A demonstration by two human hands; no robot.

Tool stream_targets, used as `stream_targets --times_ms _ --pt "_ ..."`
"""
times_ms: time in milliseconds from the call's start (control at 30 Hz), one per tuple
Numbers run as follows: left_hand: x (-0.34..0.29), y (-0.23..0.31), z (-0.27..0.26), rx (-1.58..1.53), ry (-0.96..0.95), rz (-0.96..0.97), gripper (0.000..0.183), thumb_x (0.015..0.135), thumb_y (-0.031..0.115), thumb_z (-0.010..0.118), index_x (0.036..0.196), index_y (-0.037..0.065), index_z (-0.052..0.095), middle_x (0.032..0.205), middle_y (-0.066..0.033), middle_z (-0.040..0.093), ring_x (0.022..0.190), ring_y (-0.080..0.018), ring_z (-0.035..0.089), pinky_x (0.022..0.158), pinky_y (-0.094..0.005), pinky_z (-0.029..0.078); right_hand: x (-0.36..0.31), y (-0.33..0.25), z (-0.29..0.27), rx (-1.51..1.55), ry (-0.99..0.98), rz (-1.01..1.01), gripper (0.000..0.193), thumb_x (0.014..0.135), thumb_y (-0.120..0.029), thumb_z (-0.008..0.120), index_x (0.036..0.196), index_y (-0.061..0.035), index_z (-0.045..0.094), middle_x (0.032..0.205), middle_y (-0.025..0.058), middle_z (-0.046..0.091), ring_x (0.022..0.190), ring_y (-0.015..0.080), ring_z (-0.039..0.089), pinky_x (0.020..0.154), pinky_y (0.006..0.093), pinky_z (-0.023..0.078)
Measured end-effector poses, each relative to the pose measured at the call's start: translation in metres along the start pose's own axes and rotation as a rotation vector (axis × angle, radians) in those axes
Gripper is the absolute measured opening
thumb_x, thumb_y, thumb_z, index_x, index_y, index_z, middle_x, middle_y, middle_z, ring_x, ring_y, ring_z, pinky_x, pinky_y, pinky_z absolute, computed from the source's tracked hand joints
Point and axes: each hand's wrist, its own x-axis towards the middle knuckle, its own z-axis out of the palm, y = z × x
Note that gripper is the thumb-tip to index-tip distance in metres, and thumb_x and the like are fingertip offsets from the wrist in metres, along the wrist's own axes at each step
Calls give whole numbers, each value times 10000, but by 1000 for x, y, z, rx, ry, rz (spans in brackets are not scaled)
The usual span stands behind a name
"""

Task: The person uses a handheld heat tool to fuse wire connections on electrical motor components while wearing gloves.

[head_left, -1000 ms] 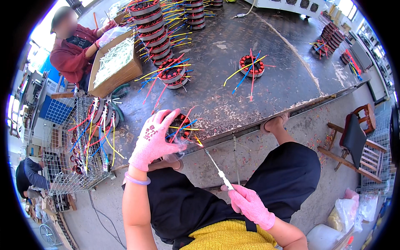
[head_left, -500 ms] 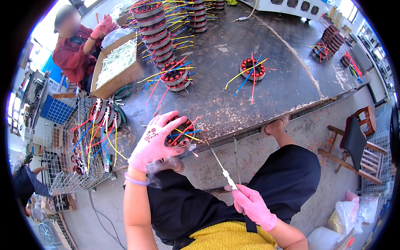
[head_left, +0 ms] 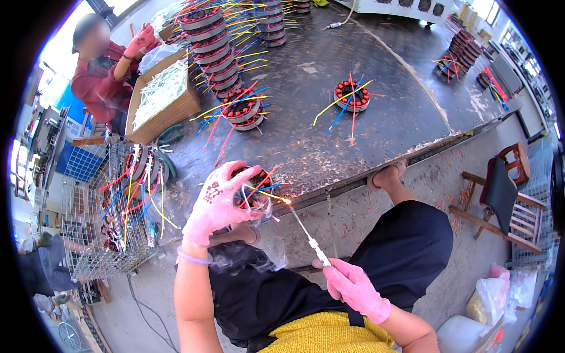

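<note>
Left hand point(head_left: 219, 203) has a wound ring point(head_left: 257, 187) gripped by the near edge of the bench point(head_left: 300, 153); right hand point(head_left: 356, 289) clutches a white-handled tool point(head_left: 319, 251) in front of the bench, flame point(head_left: 287, 200) by a yellow wire point(head_left: 273, 195). One wobble could probably scorch the left glove point(head_left: 209, 199). Dark printing point(head_left: 212, 191) on its back, btw.

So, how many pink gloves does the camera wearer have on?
2: one on the left hand, gripping a wired ring, and one on the right hand, holding a white-handled tool. Both show clearly.
</note>
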Motion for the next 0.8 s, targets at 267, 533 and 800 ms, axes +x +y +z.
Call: stream_targets --times_ms 267,533,800 --pt "-1 4 0 -2 -6 -48 880 525 268 902 1334 118 592 1318 -160 541 1212 -373 528 1046 -439 427 0 -2 2 45 -5 0 369 1054 -264 478 1292 1 576 651 -35 456 556 42 409 512 239 342" --pt "-1 6 0 44 1 -33 863 541 291 902 1325 110 594 1309 -158 546 1216 -376 530 1049 -443 428 -2 -4 2 95 -2 25 367 1056 -273 490 1288 -6 588 663 -42 461 557 34 414 507 229 337" --pt "-2 2 1 30 -5 -25 839 583 337 888 1341 152 579 1311 -154 534 1210 -379 525 1055 -460 416 0 -2 1 50 -1 13 364 1056 -274 490 1281 -9 596 662 -39 464 563 34 416 509 231 340"
